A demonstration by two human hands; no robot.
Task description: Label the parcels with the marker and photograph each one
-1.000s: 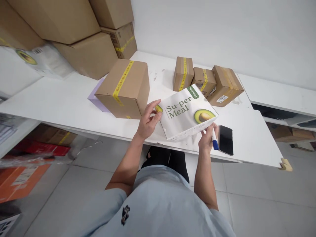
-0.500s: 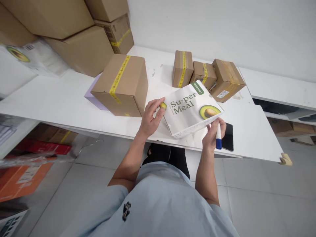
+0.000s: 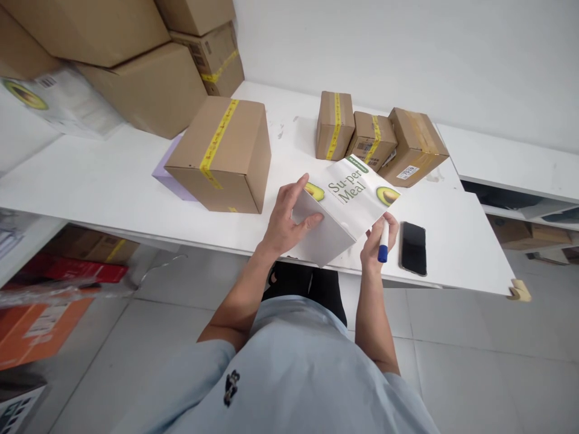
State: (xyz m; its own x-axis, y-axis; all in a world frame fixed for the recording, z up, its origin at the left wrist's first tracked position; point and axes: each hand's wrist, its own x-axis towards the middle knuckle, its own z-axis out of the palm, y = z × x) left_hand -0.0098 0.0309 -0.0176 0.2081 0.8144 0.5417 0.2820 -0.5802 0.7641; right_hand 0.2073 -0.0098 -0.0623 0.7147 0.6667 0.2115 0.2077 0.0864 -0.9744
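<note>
The Su-per Meal box sits tilted between the left hand, thumb and fingers spread against it, and the right hand, fingers curled around a marker.

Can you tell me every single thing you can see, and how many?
Su-per Meal box: 1, white, between both hands
Marker: 1, white and blue, right hand
Phone: 1, black, on table
Table: 1, white, in front
Smaller cartons: 3, brown, table's back
Big carton: 1, brown, table's left
Lilac thing: 1, beside big carton
Piled cartons: at least 5, brown, far left
Avocado pack: 1, whitish, far left
Corner guard: 1, tan, table corner
Low cartons: brown, several, left and right
Red thing: 1, low left
Orange box: 1, low left
Left hand, right hand: 1 each
Shirt: 1, light blue
</note>
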